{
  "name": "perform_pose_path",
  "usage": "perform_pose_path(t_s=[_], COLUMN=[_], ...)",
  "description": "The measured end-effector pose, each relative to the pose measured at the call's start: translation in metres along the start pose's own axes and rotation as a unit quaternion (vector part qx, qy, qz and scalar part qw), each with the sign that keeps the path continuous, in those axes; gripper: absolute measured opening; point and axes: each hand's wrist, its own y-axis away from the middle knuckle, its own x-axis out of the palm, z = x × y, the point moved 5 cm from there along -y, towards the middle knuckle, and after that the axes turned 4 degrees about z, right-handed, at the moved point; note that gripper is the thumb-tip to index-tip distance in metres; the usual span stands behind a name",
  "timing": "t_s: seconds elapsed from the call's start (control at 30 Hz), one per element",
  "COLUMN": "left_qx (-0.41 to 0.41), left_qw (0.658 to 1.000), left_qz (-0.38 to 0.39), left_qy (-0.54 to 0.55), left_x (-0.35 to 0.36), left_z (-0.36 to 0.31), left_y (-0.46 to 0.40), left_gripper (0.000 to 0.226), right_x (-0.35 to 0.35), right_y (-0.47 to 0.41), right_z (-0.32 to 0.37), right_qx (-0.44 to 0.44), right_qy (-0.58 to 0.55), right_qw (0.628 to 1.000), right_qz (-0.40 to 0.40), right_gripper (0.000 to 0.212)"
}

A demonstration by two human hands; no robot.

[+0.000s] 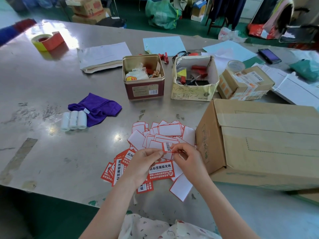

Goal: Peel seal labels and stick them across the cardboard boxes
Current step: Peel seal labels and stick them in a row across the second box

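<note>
Scuffed glossy metal table, matt brown cardboard box, soft purple cloth, shiny metal tin

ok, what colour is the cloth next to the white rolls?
Purple cloth, beside the white rolls; head view.

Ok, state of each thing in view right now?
seal label: pinched by both hands, being peeled
left hand: pinching the label
right hand: pinching the label
large cardboard box: flaps closed, on its side
metal tin: lid off
white box: open, torn top
</note>
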Motion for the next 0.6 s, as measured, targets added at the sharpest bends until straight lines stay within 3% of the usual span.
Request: perform_pose_path(t_s=[0.1,0.23,0.6], left_qx=[0.012,0.044,0.122], left_qw=[1.000,0.995,0.947], left_qz=[-0.006,-0.027,-0.094], left_qy=[-0.015,-0.081,-0.282], left_x=[-0.002,-0.004,0.001], left_z=[0.000,-0.002,-0.014], left_y=[-0.001,0.000,0.005], left_gripper=[0.011,0.009,0.014], right_x=[0.003,0.008,0.008], right_y=[0.000,0.001,-0.001], right_z=[-0.001,-0.001,0.001], right_qx=[-0.003,0.008,0.000], right_qy=[0.000,0.012,0.063], right_qw=[1.000,0.999,0.997], right_qz=[0.010,0.039,0.040], right_gripper=[0.030,0.020,0.009])
